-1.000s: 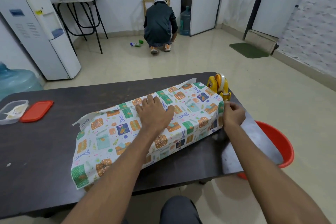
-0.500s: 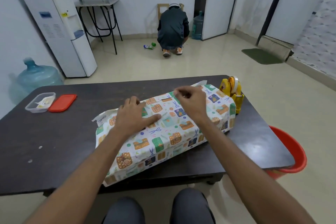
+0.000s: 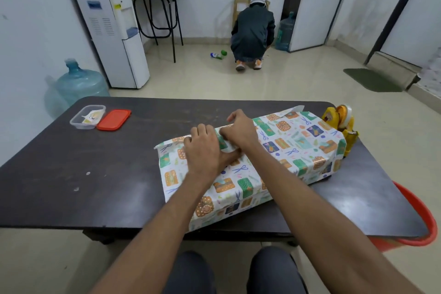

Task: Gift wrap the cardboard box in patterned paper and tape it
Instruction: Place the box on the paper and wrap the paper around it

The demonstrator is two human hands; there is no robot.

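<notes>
At the desk's [image 3: 95,174] far left corner sit a clear tub [image 3: 87,117] and its red lid [image 3: 114,120], well apart from my work. Further right, the patterned paper [image 3: 298,150] covers the cardboard box completely. The parcel lies slantwise on the right half of the desk, running from the near edge up toward the far right corner. My left hand [image 3: 205,153] lies flat on top of it, grip apart, palm pressing the paper down. Touching it, my right hand [image 3: 239,132] has its grip closed, fingers curled down and pinching the paper's overlap by the far top edge. I can't tell whether tape sits under them. To do this well, I'd hold firm palm pressure so the seam is taut, then rub outward along the overlap without wrinkling it. The tape dispenser [image 3: 340,124] stands at the far right corner, against the parcel's end. A red bucket [image 3: 422,229] sits beyond the right edge.
</notes>
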